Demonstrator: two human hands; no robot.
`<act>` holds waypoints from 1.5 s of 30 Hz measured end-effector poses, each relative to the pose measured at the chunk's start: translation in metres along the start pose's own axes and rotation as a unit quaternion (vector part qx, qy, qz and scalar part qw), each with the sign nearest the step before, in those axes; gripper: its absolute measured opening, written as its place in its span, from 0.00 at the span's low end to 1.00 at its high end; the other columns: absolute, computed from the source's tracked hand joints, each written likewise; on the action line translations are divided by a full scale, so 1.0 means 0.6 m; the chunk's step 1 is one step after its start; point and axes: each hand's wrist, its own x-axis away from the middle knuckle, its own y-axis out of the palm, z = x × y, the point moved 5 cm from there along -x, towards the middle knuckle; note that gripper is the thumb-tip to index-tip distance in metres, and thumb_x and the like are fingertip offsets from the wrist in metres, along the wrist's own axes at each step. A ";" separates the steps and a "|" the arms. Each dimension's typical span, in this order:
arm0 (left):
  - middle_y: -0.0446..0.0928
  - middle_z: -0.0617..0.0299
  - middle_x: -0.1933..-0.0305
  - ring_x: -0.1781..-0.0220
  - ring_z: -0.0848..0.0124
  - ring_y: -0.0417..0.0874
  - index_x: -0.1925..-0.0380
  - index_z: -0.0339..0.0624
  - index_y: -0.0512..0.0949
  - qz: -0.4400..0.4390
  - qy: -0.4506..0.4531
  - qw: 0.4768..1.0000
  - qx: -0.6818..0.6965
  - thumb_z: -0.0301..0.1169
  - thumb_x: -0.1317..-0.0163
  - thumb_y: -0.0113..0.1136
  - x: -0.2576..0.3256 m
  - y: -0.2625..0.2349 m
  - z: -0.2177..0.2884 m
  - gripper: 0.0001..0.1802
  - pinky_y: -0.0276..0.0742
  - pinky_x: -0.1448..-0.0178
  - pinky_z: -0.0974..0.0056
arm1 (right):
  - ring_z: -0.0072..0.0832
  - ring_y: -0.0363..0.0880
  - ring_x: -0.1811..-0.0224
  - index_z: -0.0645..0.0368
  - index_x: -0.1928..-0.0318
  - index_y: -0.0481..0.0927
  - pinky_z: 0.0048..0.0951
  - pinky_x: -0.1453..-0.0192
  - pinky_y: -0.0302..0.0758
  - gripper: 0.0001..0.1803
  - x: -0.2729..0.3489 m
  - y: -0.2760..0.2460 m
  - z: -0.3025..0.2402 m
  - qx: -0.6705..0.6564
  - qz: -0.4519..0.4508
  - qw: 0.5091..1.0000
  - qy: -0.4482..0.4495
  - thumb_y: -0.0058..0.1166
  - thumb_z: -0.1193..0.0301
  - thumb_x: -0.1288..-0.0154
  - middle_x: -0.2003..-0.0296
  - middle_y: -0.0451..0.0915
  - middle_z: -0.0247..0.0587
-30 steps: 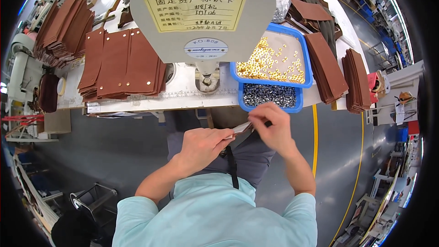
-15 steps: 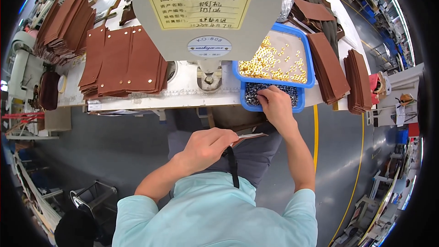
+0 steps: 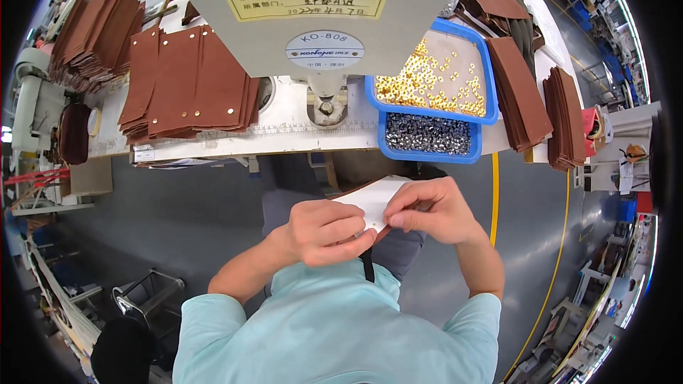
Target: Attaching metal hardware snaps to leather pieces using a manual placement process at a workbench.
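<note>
My left hand (image 3: 324, 231) is closed on a flat panel (image 3: 377, 193), white on the side facing me and brown along its edge. It is held over my lap, below the table's front edge. A small gold dot shows on the white face between my hands. My right hand (image 3: 437, 212) is closed in a pinch at the panel's right edge; whatever its fingertips hold is too small or hidden to make out. In front of my right hand stand a blue tray of gold rings (image 3: 427, 89) and a lower blue tray of small dark metal pieces (image 3: 427, 134).
A grey machine (image 3: 313, 14) with a paper label overhangs the table, its lower post (image 3: 327, 103) above the tabletop. Brown panels with metal studs (image 3: 192, 85) lie to its left, beside another brown stack (image 3: 99, 35). More brown strips (image 3: 519, 92) lie right of the trays.
My right hand has come back from the dark metal pieces to the panel. The panel has tilted so its white face shows more. The view has shifted slightly.
</note>
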 end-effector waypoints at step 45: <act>0.80 0.55 0.64 0.69 0.62 0.84 0.63 0.32 0.82 -0.026 -0.080 0.996 0.014 0.19 0.55 0.74 0.011 0.008 0.006 0.16 0.84 0.69 0.63 | 0.28 0.87 0.64 0.55 0.57 0.90 0.29 0.60 0.75 0.21 0.015 0.032 -0.018 0.355 0.053 0.873 -0.329 0.83 0.68 0.54 0.66 0.89 0.32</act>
